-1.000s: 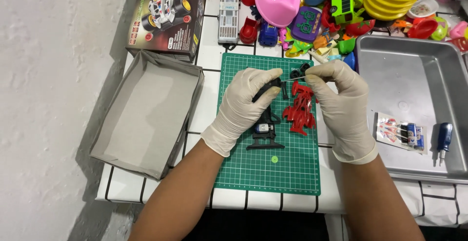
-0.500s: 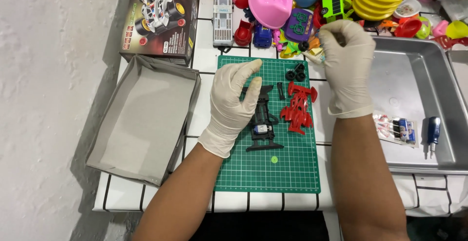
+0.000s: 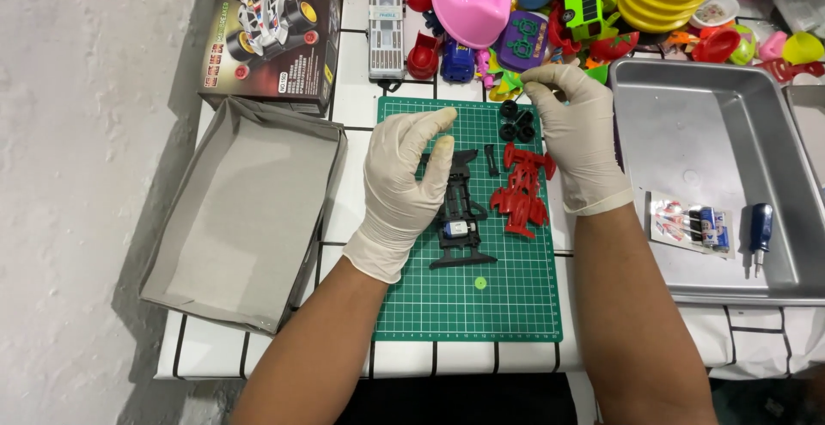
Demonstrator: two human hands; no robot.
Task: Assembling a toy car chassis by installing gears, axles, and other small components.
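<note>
Left hand (image 3: 404, 189) rests flat and open on the black car frame (image 3: 460, 210) — its length running away from the person — while the right hand (image 3: 571, 128), fingertips pinched, hovers just beside the small black wheels (image 3: 516, 122).

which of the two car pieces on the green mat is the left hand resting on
The black chassis, in the mat's middle. The left hand lies against its left side. The red body shell sits apart to the right, untouched, below the right hand.
</note>
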